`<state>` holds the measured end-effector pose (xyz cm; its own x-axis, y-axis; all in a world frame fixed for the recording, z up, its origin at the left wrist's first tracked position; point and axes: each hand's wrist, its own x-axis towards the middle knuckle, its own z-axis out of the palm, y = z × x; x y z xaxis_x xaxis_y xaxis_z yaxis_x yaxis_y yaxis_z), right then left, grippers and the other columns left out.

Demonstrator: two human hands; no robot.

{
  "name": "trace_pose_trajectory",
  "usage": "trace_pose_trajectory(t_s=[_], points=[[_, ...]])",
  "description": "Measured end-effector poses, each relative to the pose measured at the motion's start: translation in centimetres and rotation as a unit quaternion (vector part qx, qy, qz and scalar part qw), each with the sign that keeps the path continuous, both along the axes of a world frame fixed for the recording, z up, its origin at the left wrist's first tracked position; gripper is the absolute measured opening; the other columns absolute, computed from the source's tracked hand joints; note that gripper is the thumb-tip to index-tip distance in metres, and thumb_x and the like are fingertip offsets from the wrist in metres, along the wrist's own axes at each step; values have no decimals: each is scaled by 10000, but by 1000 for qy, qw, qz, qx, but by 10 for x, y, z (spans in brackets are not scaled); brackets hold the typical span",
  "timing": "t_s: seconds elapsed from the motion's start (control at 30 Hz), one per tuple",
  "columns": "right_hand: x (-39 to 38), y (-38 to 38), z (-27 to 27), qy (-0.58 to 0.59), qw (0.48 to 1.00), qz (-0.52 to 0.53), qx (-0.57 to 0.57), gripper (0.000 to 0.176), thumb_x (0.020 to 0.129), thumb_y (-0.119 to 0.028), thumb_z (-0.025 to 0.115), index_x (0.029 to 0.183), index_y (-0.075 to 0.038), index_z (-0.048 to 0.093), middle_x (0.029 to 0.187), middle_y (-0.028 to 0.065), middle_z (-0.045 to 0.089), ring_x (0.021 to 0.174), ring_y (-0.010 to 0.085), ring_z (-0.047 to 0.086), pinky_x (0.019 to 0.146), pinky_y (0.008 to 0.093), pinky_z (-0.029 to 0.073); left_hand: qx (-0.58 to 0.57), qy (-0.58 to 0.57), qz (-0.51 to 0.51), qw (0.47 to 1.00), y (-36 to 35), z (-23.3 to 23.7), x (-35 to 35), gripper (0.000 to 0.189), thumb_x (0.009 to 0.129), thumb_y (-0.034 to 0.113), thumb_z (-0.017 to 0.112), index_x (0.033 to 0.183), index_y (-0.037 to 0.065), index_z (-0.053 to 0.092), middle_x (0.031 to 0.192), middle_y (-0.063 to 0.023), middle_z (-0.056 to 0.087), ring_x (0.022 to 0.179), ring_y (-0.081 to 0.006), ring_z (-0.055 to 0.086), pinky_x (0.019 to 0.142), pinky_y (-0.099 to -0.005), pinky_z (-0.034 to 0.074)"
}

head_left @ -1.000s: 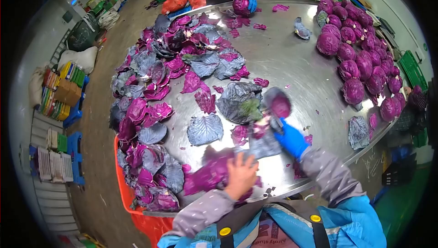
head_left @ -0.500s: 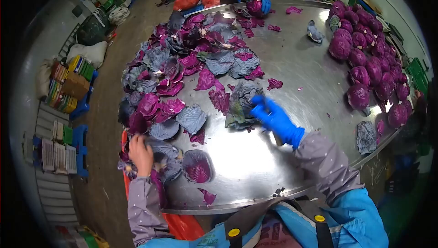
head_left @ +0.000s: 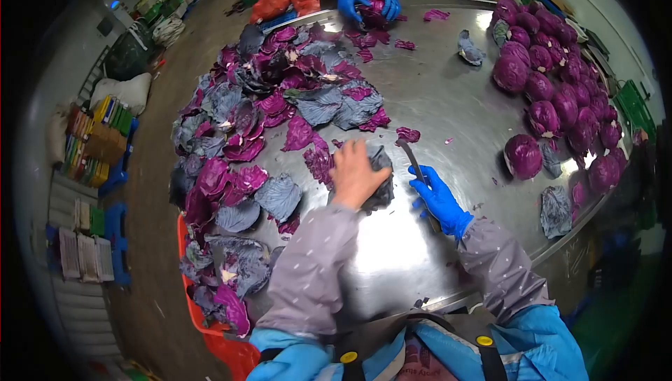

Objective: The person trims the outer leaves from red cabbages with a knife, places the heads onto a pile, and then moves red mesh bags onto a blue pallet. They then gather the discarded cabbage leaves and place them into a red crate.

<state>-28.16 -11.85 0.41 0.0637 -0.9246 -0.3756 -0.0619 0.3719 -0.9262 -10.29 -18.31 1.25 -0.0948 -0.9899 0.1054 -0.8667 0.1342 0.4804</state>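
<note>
My bare left hand [head_left: 355, 176] reaches over a dark outer cabbage leaf [head_left: 381, 190] in the middle of the steel table, its fingers spread and overlapping the leaf's left side. In a blue glove, my right hand [head_left: 442, 202] is closed around a knife [head_left: 411, 158], whose dark blade points up and away, just right of that leaf. Left of my hands lies a heap of purple and grey-green cabbage leaves [head_left: 280, 195]. Trimmed red cabbages [head_left: 523, 157] are piled on the right.
Across the steel table [head_left: 434, 66], another person's blue-gloved hands [head_left: 367, 3] hold a red cabbage. A red-orange crate [head_left: 187, 290] with leaves stands at the table's near left edge. Loose leaves [head_left: 556, 211] lie by the right edge. Stacked crates [head_left: 98, 136] stand beyond on the left.
My left hand has moved from the crate at the near left to the leaf at mid-table. My right hand has drawn slightly nearer and the knife now shows clearly. The view has shifted slightly.
</note>
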Motion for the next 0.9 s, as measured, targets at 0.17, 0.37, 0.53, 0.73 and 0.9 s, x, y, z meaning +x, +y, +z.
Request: trace_pose_trajectory(t_s=[0.17, 0.37, 0.53, 0.73, 0.9], points=[[-4, 12, -2, 15, 998, 61, 2, 373, 894, -203, 517, 1259, -171, 448, 919, 68, 578, 626, 122, 541, 581, 281, 478, -70, 148, -78, 983, 54, -23, 73, 786, 590, 241, 745, 1241, 14, 368, 1212, -183, 371, 1176, -344, 353, 1001, -434, 313], [39, 13, -7, 217, 931, 182, -228, 338, 882, -221, 532, 1208, -137, 497, 903, 108, 603, 641, 232, 592, 609, 339, 484, -49, 196, -5, 979, 82, -46, 104, 844, 579, 216, 761, 1264, 18, 309, 1216, -186, 314, 1189, -335, 317, 1010, -418, 294], [47, -6, -2, 387, 783, 264, -409, 310, 827, -147, 540, 1132, -112, 498, 828, 112, 581, 656, 307, 597, 546, 398, 475, -82, 200, 42, 976, 67, -33, 73, 822, 573, 241, 787, 1229, 12, 347, 1166, -180, 340, 1146, -337, 345, 984, -410, 319], [36, -31, -6, 502, 734, 303, -342, 303, 806, -89, 511, 1104, -69, 463, 817, 131, 583, 657, 300, 612, 524, 392, 485, -81, 117, 17, 990, 42, -16, 55, 785, 561, 290, 772, 1171, -48, 413, 1101, -185, 383, 1057, -339, 378, 926, -426, 328], [39, -46, -24, 521, 748, 290, -292, 309, 829, -97, 472, 1128, -29, 441, 858, 164, 607, 719, 324, 626, 592, 419, 494, -32, 102, 15, 994, 28, -13, 48, 767, 561, 279, 768, 1167, -36, 419, 1089, -172, 385, 1071, -335, 366, 899, -427, 336]])
